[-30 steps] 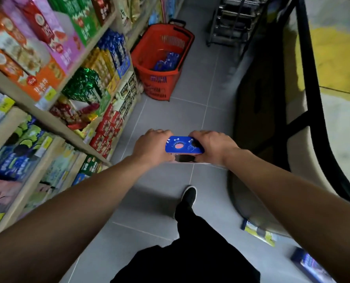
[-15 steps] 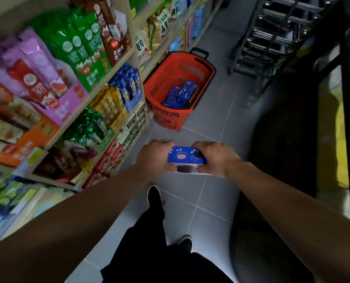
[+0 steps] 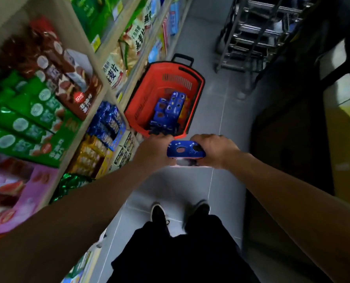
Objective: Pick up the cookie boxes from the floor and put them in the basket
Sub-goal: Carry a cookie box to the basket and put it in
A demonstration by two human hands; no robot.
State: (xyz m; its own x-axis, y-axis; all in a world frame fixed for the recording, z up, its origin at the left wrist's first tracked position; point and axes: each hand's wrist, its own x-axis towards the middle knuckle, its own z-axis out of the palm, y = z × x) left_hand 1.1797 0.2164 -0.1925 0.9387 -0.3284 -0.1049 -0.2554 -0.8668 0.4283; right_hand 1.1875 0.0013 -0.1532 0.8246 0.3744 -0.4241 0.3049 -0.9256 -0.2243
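The flat blue cardboard cookie box has a pink round mark and small white print on its top face. The left hand and the right hand grip its two ends with curled fingers, just before the red plastic shopping basket on the grey floor. Inside the basket lie more blue cookie boxes, partly blurred. Something pale under the held box is mostly hidden.

A cookie box is held between the left hand and right hand, just before a basket on the floor; shelves stand left, a rack beyond right.
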